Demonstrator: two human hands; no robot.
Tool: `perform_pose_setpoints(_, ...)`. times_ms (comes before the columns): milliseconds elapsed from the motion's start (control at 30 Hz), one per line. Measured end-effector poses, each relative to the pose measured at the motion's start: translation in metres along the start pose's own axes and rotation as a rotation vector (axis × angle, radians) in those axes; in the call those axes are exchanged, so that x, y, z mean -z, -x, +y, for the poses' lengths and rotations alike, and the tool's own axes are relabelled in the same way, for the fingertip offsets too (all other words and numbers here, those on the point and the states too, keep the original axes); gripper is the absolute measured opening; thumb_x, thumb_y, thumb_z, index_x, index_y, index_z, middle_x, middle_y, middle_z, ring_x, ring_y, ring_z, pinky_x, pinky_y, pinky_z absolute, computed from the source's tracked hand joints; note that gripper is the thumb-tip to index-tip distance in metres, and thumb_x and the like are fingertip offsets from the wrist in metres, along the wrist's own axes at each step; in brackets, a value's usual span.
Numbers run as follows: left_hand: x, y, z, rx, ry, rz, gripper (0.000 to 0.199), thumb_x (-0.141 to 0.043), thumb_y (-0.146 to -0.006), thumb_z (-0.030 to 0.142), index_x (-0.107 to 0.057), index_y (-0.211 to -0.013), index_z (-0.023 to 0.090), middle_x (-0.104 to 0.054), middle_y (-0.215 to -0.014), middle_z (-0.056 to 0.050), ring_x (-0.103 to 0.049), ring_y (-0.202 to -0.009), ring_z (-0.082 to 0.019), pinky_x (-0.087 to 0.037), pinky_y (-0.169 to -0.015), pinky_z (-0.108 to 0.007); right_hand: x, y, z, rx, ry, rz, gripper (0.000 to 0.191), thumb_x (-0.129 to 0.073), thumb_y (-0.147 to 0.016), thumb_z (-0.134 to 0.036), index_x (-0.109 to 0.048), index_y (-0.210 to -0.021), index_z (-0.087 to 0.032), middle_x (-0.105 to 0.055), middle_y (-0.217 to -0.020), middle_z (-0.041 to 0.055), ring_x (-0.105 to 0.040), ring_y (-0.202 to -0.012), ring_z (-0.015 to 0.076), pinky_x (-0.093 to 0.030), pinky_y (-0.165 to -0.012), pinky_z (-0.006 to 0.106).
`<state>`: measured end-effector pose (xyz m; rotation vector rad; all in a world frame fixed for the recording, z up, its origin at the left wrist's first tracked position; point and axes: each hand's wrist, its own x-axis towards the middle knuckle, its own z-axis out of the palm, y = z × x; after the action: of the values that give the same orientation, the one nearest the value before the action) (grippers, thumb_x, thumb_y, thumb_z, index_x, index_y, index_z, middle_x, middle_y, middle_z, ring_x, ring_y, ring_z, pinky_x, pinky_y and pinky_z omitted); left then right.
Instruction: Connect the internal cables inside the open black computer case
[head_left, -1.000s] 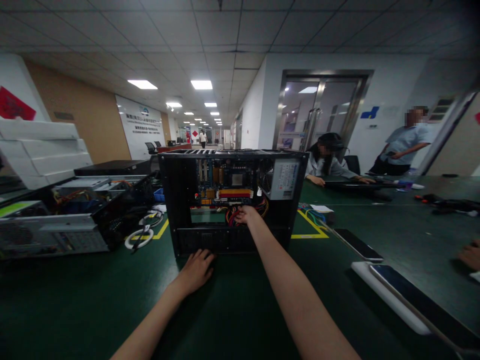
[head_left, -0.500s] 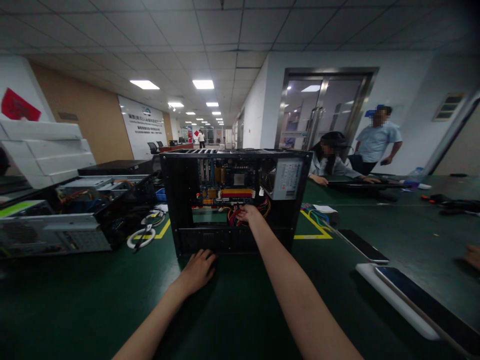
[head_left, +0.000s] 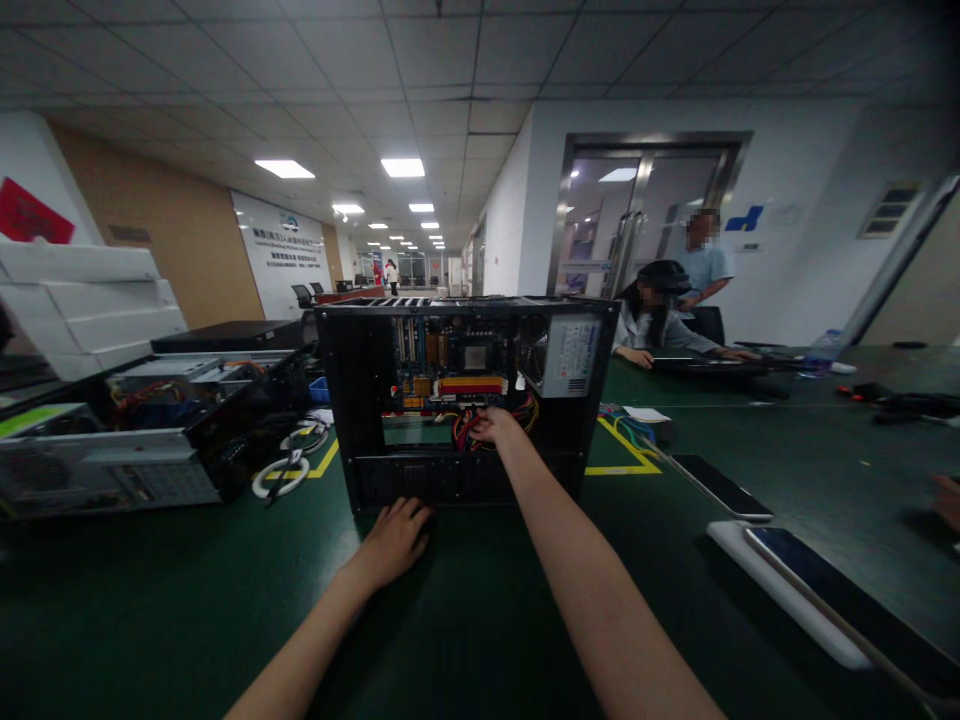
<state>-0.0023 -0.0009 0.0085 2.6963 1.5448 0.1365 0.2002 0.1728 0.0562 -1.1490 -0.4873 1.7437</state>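
A black computer case (head_left: 412,482) stands upright in front of me, its side open. Inside it I see the motherboard (head_left: 457,362) and, at the upper right, the power supply (head_left: 576,352) with its label and fan. My right hand (head_left: 491,425) reaches into the case, its fingers closed on the bundle of coloured power cables (head_left: 463,434) below the motherboard; the fingertips are partly hidden among the wires. Flat on the table, my left hand (head_left: 396,540) lies with fingers stretched towards the lower front edge of the case, holding nothing.
On the left of the green table (head_left: 465,620) lies another opened computer case (head_left: 150,440), near white coiled cables (head_left: 281,475). Phones (head_left: 720,487) and a white slab (head_left: 787,600) lie at the right. Behind, a person (head_left: 660,310) sits at the table and another (head_left: 705,265) stands.
My right hand stays at the cable bundle, which has shifted only slightly. My left hand keeps its place. The standing person has moved left, and the view has turned slightly.
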Motion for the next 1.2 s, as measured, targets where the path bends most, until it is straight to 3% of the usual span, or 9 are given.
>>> perform_pose_setpoints(500, -0.004, -0.001, -0.002, -0.014, 0.012, 0.029, 0.034, -0.037, -0.078, 0.026, -0.038, -0.111, 0.027, -0.041, -0.111, -0.004, -0.037, -0.105, -0.022, -0.032, -0.086, -0.039, -0.001, 0.008, 0.002, 0.035, 0.003, 0.033, 0.008, -0.037, -0.077, -0.018, -0.045, -0.074, -0.017, -0.051, -0.062, -0.0017, -0.054, -0.060, 0.0108, -0.039, -0.072, 0.036)
perform_pose_setpoints(967, -0.005, -0.002, -0.002, -0.013, 0.002, 0.030, 0.034, -0.038, -0.077, 0.025, -0.039, -0.111, 0.027, -0.042, -0.112, -0.004, -0.037, -0.105, -0.021, -0.032, -0.086, -0.039, -0.003, 0.014, 0.002, 0.029, 0.030, 0.061, 0.010, -0.035, -0.077, -0.016, -0.042, -0.070, -0.017, -0.049, -0.064, -0.0004, -0.053, -0.065, 0.0122, -0.040, -0.068, 0.035)
perform_pose_setpoints(1200, -0.005, -0.002, -0.003, -0.029, -0.002, 0.050, 0.034, -0.039, -0.077, 0.026, -0.039, -0.111, 0.026, -0.042, -0.111, -0.004, -0.037, -0.104, -0.022, -0.033, -0.085, -0.038, -0.005, 0.019, 0.004, 0.037, 0.199, 0.129, 0.004, -0.045, -0.071, -0.017, -0.041, -0.069, -0.017, -0.047, -0.064, 0.0001, -0.051, -0.066, 0.0133, -0.044, -0.065, 0.036)
